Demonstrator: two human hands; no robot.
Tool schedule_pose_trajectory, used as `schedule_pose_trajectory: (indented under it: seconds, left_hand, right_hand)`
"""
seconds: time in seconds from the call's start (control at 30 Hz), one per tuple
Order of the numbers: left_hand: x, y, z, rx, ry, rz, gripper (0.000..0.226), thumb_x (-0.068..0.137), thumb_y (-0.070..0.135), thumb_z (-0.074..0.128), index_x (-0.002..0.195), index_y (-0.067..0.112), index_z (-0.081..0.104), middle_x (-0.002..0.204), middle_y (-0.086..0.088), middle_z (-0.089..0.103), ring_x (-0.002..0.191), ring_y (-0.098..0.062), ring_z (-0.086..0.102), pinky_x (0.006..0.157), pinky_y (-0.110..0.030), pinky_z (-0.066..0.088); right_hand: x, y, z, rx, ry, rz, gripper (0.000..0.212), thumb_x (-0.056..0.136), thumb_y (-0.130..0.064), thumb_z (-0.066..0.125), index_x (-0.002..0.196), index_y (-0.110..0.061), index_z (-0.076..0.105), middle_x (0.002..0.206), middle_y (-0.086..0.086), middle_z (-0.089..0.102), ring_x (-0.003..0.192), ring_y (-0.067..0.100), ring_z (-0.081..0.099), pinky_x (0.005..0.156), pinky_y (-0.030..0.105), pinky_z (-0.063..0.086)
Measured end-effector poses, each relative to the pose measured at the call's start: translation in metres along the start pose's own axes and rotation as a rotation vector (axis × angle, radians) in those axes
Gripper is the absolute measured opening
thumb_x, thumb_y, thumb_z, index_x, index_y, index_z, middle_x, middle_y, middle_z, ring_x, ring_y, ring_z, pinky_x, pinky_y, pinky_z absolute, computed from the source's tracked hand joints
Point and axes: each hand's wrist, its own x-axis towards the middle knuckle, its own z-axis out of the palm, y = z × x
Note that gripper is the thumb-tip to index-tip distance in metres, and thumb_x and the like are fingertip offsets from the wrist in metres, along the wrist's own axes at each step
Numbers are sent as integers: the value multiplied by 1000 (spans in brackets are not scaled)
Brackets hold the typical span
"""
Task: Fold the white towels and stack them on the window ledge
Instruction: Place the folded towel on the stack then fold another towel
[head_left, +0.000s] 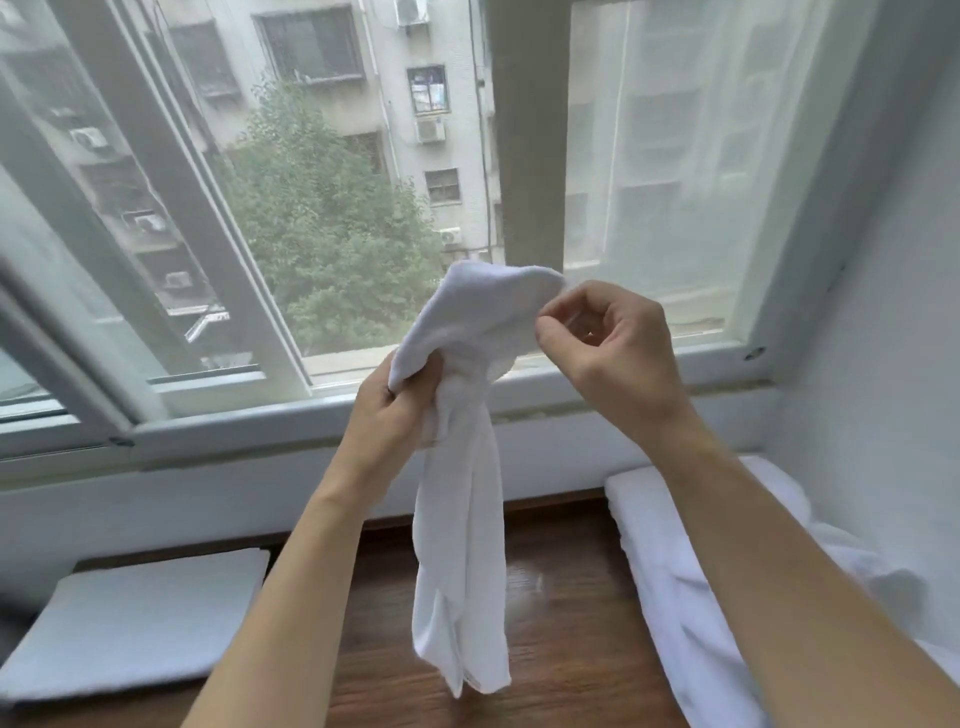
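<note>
Presently, a white towel (462, 545) is held up in the air in front of the window (332, 218), above the wooden ledge (561, 613). The left hand (395, 410) holds a bunched part of the cloth near its top, fingers curled round it in a closed grip. The right hand (608, 343) is raised just beside it, thumb and forefinger pinching the upper edge of the same towel where the cloth arches between the two hands. Below the left hand the towel hangs down in a long, loosely gathered strip, its lower end clear of the ledge.

On the ledge to the left lies a flat folded towel (140, 618), squared off and well apart from the hanging one. To the right, against the wall (872, 395), lies a heap of white cloth (691, 561), partly rolled and crumpled; how many pieces it contains cannot be told. Part of it is hidden by the right forearm.

The window frame (218, 421) runs behind both hands. A sheer curtain (670, 156) covers the right pane. Outside stand a green tree (332, 228) and apartment blocks (426, 93).
</note>
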Motion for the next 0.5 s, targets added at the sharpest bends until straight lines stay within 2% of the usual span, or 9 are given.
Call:
schedule_pose_trajectory:
  seconds: [0.07, 0.13, 0.2, 0.27, 0.33, 0.4, 0.5]
  left_hand:
    - [-10, -12, -26, -14, -23, -50, 34, 104, 45, 48, 121, 26, 71, 117, 8, 76, 113, -4, 68, 90, -23, 55]
    - [-19, -21, -51, -3, -5, -69, 40, 98, 52, 49, 116, 27, 73, 110, 14, 77, 106, 3, 68, 82, -15, 52]
    - [-26, -29, -75, 14, 40, -63, 30, 100, 44, 53, 110, 26, 74, 100, 14, 77, 97, 2, 68, 77, -15, 52]
    - [-32, -38, -97, -11, 83, -52, 13, 103, 26, 61, 103, 22, 74, 94, 11, 76, 89, -1, 68, 73, -16, 53]
    - [-37, -46, -116, -19, 162, -75, 6, 99, 20, 68, 99, 16, 72, 84, 11, 73, 79, -1, 66, 67, -16, 53]
    - [-42, -54, -132, -58, 256, -106, 19, 94, 28, 73, 101, 11, 70, 80, 12, 73, 74, -2, 67, 63, -17, 53]
    - [-46, -64, -156, -116, 359, -138, 38, 87, 41, 78, 108, 11, 66, 91, 7, 75, 77, -1, 70, 66, -18, 55]
  right_hand:
    - [-5, 0, 25, -2, -47, 53, 13, 86, -9, 76, 76, -14, 70, 63, -6, 67, 54, 5, 54, 56, 20, 43]
    - [-12, -3, 48, 11, -87, 88, 15, 87, -10, 78, 75, -11, 68, 67, 5, 71, 55, 9, 56, 55, 25, 46]
    - [-19, -8, 72, 31, -97, 115, 22, 87, -11, 80, 72, -9, 64, 62, 1, 66, 55, 12, 55, 53, 28, 47]
    - [-26, -13, 93, 49, -87, 142, 27, 86, -11, 81, 69, -12, 60, 58, -3, 60, 57, 16, 54, 56, 35, 50]
    - [-31, -17, 111, 88, -76, 176, 21, 85, -7, 77, 73, -11, 61, 60, 1, 58, 57, 21, 55, 59, 40, 52]
    - [-36, -20, 127, 120, -87, 243, 10, 85, 1, 71, 85, -9, 66, 58, 3, 57, 52, 19, 55, 63, 42, 52]
    - [-44, -25, 145, 185, -150, 376, 22, 87, 9, 63, 96, -7, 74, 61, 4, 64, 57, 20, 62, 71, 40, 59]
